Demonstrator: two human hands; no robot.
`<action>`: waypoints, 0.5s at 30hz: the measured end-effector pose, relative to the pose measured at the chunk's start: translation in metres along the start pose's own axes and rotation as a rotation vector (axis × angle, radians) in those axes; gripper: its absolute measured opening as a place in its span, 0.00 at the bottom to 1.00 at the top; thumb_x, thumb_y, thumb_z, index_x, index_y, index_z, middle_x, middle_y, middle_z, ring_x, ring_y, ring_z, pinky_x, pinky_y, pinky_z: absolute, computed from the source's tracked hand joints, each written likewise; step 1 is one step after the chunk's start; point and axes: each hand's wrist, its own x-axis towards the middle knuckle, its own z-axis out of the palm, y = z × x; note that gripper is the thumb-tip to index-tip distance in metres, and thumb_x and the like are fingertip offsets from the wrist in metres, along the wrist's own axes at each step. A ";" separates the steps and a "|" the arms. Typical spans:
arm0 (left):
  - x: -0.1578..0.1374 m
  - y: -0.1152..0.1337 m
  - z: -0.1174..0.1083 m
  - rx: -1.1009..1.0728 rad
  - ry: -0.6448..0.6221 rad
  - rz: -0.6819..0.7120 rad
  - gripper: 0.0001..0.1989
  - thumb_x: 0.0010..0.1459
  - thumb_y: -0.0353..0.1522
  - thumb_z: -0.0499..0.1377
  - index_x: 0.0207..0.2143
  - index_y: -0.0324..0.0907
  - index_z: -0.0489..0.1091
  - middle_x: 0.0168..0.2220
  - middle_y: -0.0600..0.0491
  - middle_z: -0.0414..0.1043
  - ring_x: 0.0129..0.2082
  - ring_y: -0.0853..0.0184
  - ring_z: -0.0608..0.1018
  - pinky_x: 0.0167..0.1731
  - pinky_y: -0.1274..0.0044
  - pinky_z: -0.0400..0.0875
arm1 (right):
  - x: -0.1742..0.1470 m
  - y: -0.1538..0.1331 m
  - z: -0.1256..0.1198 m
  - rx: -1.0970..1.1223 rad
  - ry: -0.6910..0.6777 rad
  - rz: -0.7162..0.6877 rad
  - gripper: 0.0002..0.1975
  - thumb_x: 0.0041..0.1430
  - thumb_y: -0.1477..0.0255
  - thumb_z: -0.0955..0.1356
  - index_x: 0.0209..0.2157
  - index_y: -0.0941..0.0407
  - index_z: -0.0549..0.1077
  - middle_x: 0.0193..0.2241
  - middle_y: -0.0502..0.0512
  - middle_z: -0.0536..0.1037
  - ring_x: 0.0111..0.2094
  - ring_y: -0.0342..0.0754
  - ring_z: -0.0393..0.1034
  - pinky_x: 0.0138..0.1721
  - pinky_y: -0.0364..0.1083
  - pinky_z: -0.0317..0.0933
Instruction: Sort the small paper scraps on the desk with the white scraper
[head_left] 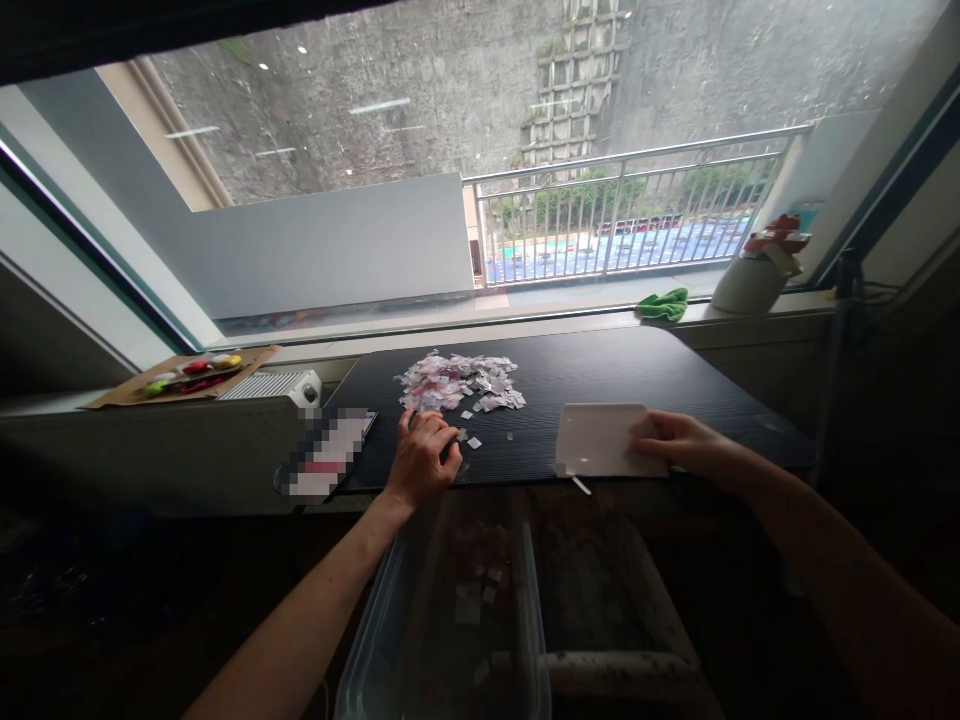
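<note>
"Forearms (315,600), both bare, lie nearest the camera. Between them, below the edge of the table (600,365), sits a clear tub (537,610) with scraps (469,605) inside. State of the hands?"

"Right hand (686,443): pinching the white panel (600,435) by its right end. Left hand (424,458): fingers curled, at the near side of the pile (457,382). Whether it grips a chip, I cannot tell."

"Location of the panel?"

"At the table's near edge, right of the pile. Contact along its lower edge is unclear. One thin strip (581,486) shows just under its lower left part."

"Handling?"

"Judged light and fairly stiff: no sag is visible with one end held. A glint on the face suggests a smooth, perhaps slippery finish. Recommended hold: middle of the short side, thumb and fingers opposed. A corner hold risks twisting."

"And the chips?"

"Heaped on the table, thin and flat, in pale and pinkish tones. Probably very light and easily scattered. Single pieces, such as the loose chip (474,443) near the left thumb, lie low and call for a fingertip pinch at the edge. For the heap, a cupped hand seems better."
</note>
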 end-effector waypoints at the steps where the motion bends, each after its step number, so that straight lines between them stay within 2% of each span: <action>1: 0.000 0.000 0.000 -0.003 -0.001 -0.002 0.08 0.55 0.30 0.54 0.34 0.43 0.73 0.33 0.50 0.73 0.46 0.56 0.72 0.58 0.55 0.53 | -0.001 0.001 -0.001 -0.005 -0.004 -0.003 0.22 0.32 0.61 0.76 0.32 0.57 0.76 0.30 0.54 0.81 0.33 0.52 0.75 0.35 0.47 0.69; 7: 0.000 0.001 -0.001 0.000 0.003 -0.002 0.09 0.55 0.30 0.53 0.34 0.43 0.73 0.33 0.50 0.73 0.46 0.57 0.72 0.58 0.55 0.53 | -0.008 -0.003 -0.004 -0.033 -0.031 -0.028 0.22 0.33 0.59 0.76 0.32 0.56 0.76 0.30 0.54 0.81 0.33 0.52 0.75 0.34 0.48 0.69; 12: 0.000 0.001 -0.001 -0.005 0.005 -0.009 0.09 0.55 0.30 0.53 0.34 0.44 0.73 0.33 0.50 0.73 0.46 0.57 0.72 0.58 0.56 0.53 | -0.009 -0.009 -0.004 -0.103 0.082 -0.078 0.21 0.33 0.59 0.76 0.29 0.56 0.75 0.29 0.54 0.80 0.31 0.51 0.74 0.32 0.47 0.68; 15: 0.000 0.001 0.000 0.001 0.009 -0.003 0.09 0.55 0.30 0.53 0.34 0.43 0.73 0.33 0.50 0.73 0.45 0.57 0.73 0.58 0.55 0.53 | -0.010 -0.011 -0.002 -0.084 0.076 -0.056 0.20 0.32 0.61 0.76 0.28 0.56 0.74 0.27 0.53 0.79 0.30 0.50 0.74 0.32 0.47 0.67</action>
